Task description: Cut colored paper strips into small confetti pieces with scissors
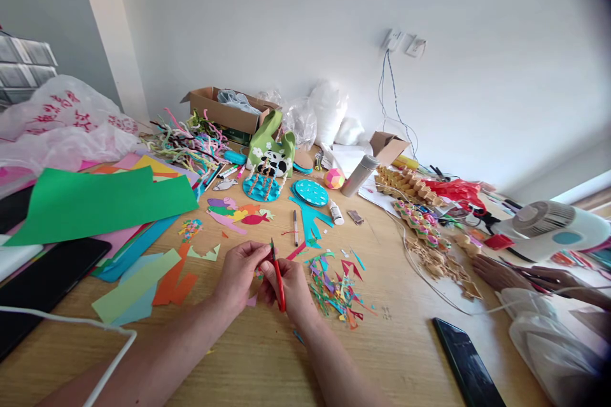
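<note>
Red-handled scissors (280, 286) are held in my right hand (291, 286), their dark blades pointing up and away from me. My left hand (243, 270) is pinched beside the blade tips; what its fingers hold is too small to make out. Both hands are close together above the wooden table (372, 362). Right of them lies a pile of colourful paper scraps (334, 286). Cut paper fish (255, 219) lie beyond my left hand, and a pen (295, 227) lies beyond my right. Orange paper strips (169, 283) and a pale green strip (136, 286) are on the left.
A green sheet (105, 200) tops stacked coloured paper at left, above a black tablet (52, 292). A grey bottle (360, 175) stands behind blue discs (310, 193). A phone (468, 362), a white cable and another person's hands (501, 273) are at right, near a fan (548, 229).
</note>
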`<action>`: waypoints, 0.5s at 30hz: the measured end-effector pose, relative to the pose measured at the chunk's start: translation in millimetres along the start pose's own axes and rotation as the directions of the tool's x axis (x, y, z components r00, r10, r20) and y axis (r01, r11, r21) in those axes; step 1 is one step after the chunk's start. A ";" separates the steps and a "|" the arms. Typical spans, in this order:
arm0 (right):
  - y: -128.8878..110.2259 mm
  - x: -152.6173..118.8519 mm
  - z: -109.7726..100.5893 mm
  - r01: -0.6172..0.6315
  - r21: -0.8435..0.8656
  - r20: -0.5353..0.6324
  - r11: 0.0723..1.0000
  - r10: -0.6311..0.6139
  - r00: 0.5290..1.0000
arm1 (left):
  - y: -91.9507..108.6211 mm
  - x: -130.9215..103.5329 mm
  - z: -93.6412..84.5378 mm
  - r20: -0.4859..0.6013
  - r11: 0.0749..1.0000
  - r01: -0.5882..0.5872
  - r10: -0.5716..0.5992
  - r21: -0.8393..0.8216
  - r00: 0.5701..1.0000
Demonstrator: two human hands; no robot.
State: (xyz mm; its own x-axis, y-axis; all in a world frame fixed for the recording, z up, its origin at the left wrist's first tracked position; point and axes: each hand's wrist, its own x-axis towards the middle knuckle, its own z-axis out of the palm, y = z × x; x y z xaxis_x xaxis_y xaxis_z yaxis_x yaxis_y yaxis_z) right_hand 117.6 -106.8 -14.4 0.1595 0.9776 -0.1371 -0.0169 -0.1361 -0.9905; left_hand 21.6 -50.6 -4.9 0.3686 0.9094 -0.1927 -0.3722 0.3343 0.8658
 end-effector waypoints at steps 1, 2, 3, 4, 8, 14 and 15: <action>0.0 -0.1 0.1 0.002 0.005 0.000 1.000 -0.002 1.000 | -0.2 0.3 -0.2 0.000 1.000 -0.003 0.003 0.002 1.000; 0.0 -0.2 0.2 0.002 0.009 -0.002 1.000 -0.002 1.000 | -0.4 0.6 -0.4 0.002 1.000 -0.006 0.006 0.006 1.000; -0.1 -0.3 0.3 -0.001 0.011 -0.002 1.000 0.001 1.000 | -0.5 0.9 -0.6 0.004 1.000 -0.011 0.011 0.008 1.000; -0.2 -0.4 0.4 -0.004 0.010 -0.004 1.000 0.004 1.000 | -0.6 1.2 -0.7 0.005 1.000 -0.015 0.015 0.008 1.000; -0.7 -1.1 1.0 -0.016 0.008 0.004 1.000 0.016 1.000 | -0.3 1.9 -1.1 0.007 1.000 0.000 0.000 -0.006 1.000; 0.6 0.4 0.9 -0.012 0.023 0.006 1.000 0.012 1.000 | 0.5 2.4 -0.8 -0.002 1.000 0.013 -0.013 0.011 1.000; 1.1 0.7 0.8 -0.012 0.024 0.007 1.000 0.012 1.000 | 0.6 2.5 -0.8 -0.004 1.000 0.014 -0.014 0.015 1.000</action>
State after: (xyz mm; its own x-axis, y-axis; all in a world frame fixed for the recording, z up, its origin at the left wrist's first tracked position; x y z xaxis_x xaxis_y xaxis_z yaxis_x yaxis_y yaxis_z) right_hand 117.0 -106.2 -15.7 0.1527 0.9770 -0.1492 -0.0423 -0.1443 -0.9886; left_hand 21.6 -47.9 -5.2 0.3699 0.9058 -0.2067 -0.3541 0.3432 0.8699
